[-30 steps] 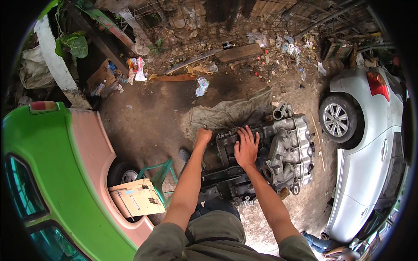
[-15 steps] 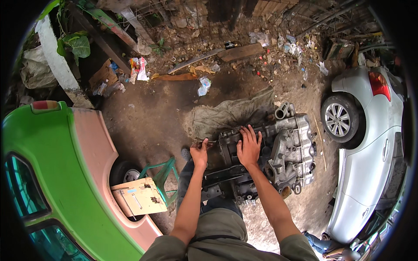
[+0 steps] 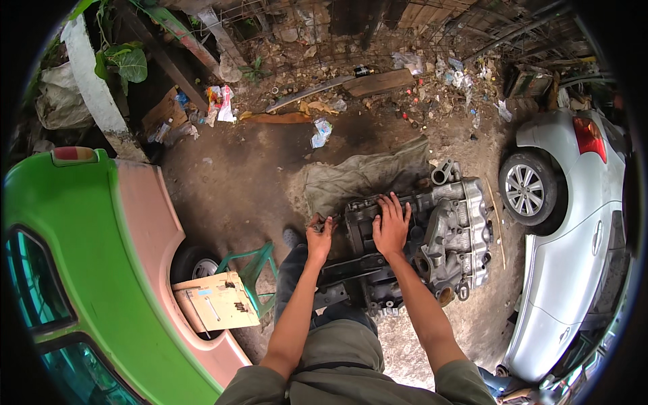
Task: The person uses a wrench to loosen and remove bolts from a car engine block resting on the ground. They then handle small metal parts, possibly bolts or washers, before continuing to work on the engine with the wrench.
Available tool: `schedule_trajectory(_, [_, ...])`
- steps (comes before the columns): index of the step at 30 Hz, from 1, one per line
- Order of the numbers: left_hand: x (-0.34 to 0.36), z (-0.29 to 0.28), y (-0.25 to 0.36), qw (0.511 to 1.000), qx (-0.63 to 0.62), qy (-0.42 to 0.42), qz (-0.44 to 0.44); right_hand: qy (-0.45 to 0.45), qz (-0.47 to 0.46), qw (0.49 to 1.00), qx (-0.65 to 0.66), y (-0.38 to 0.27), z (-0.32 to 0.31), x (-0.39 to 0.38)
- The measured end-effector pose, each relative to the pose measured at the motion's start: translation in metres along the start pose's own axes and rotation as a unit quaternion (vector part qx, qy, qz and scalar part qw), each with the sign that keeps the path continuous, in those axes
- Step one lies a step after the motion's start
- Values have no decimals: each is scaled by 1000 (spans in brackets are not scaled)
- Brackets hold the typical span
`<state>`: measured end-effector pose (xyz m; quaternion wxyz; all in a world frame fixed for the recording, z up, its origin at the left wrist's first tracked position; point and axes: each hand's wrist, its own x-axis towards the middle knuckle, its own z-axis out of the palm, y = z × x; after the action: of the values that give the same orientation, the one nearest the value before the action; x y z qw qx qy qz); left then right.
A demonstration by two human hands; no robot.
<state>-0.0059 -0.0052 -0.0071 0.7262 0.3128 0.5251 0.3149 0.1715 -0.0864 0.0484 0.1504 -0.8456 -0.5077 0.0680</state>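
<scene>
A car engine (image 3: 453, 233) of bare grey metal lies in front of me, with its darker block towards my left. My right hand (image 3: 391, 229) rests palm down on the dark block, its fingers stretched out and slightly apart. At the block's left end my left hand (image 3: 320, 241) is closed, thumb and fingers drawn together. Something small and dark shows at those fingertips, too unclear to name. Beneath the engine's far side spreads a crumpled grey-green cloth (image 3: 361, 177).
A green and pink car body (image 3: 81, 236) stands at left, a silver car (image 3: 574, 270) at right. Beside the pink panel, a cardboard piece (image 3: 223, 297) carries a wrench (image 3: 212, 308) by a green plastic stool (image 3: 256, 268). Litter and planks (image 3: 378, 82) lie at the far side.
My left hand has turned and shifted slightly right, nearer the block. The right hand stays on the engine. The whole view has shifted a little.
</scene>
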Motion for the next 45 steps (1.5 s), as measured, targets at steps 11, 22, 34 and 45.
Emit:
schedule_trajectory(11, [-23,18,1,999,4,1,51,-17,-1,1000,12,1,-1,-1])
schedule_trajectory(22, [-15,14,-13,992,71,-25,97,-25,-15,1000,3,4,1,1])
schedule_trajectory(34, [-18,10,-6,982,135,-21,133,-10,-21,1000,15,2,-2,2])
schedule_trajectory(45, [-13,-4,18,928,311,-142,147,-12,-17,999,28,2,-2,1])
